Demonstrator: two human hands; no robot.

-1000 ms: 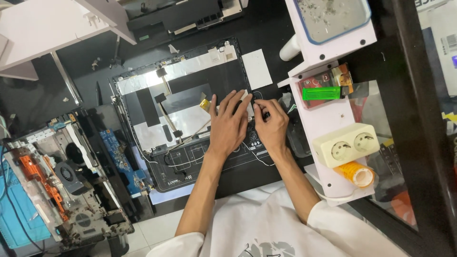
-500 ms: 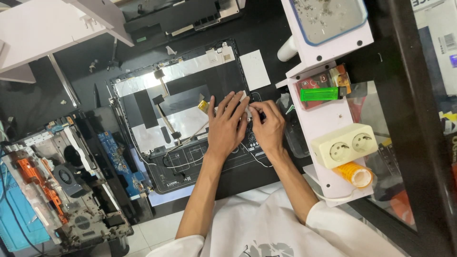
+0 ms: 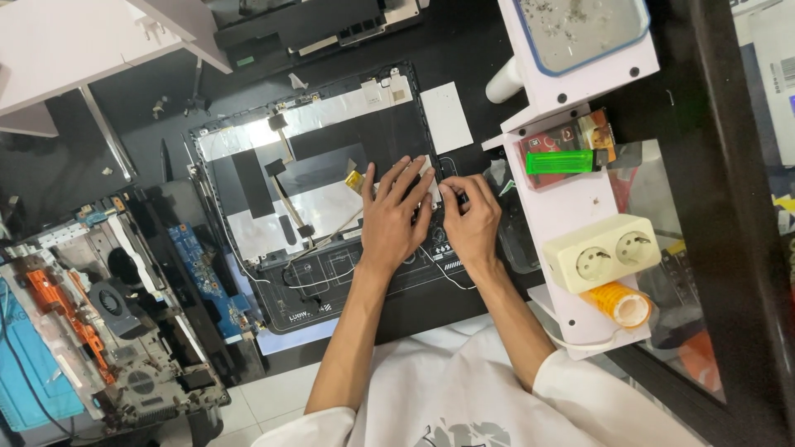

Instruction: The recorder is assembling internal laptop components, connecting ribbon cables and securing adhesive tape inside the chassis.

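Note:
An opened laptop lid shell [image 3: 273,178] lies on a black work mat [image 3: 389,281], its inside lined with silver foil and black tape, with thin cables running across it. My left hand [image 3: 396,217] lies flat on the shell's right side, fingers spread and pressing down. My right hand [image 3: 472,219] sits beside it at the shell's right edge, fingertips pinched on a small part I cannot make out. A thin white wire [image 3: 443,269] trails below both hands.
A white shelf [image 3: 580,207] on the right carries a green lighter [image 3: 559,161], a double power socket [image 3: 609,252], an orange tape roll [image 3: 621,305] and a tray of screws [image 3: 580,29]. A dismantled laptop base [image 3: 99,323] with fan and blue board lies left.
Both hands stay on the shell's right edge; the fingers have shifted slightly. The view has moved a little.

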